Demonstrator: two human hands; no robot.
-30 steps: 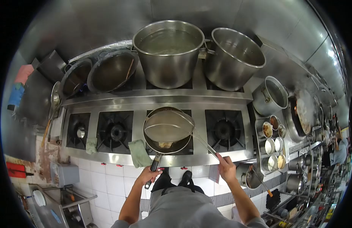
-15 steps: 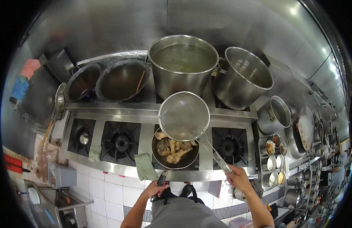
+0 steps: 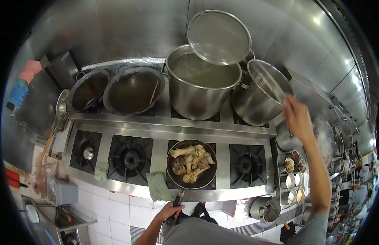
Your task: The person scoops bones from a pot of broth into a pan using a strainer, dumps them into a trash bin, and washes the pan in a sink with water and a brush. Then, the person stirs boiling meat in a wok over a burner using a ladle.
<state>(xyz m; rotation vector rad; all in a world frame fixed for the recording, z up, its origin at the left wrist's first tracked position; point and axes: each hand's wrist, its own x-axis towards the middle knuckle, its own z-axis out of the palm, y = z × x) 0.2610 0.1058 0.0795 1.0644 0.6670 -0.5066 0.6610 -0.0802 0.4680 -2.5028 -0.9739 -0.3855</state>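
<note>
A frying pan point(image 3: 210, 181) sits on the third front burner, full of browned bones with meat point(image 3: 190, 161). My left hand point(image 3: 171, 210) is closed round its black handle. My right hand point(image 3: 296, 116) is raised at the right, closed on the handle of a large round mesh strainer point(image 3: 219, 37). The strainer's disc hangs over the back right of a tall stockpot point(image 3: 199, 100) filled with pale greenish liquid. Its handle passes above a second, tilted-looking stockpot point(image 3: 248, 102).
Two dark woks point(image 3: 134, 90) stand at the back left. Green cloths point(image 3: 158, 185) lie on the stove's front edge. At right are a rack of small seasoning containers point(image 3: 290, 179), a steaming pan and a co-worker point(image 3: 359, 194). Ladles point(image 3: 61, 107) hang at the far left.
The strainer has gone from above the pan, up and back over the stockpot, as my right hand rose. The bones are now fully uncovered. My left hand keeps its hold on the pan.
</note>
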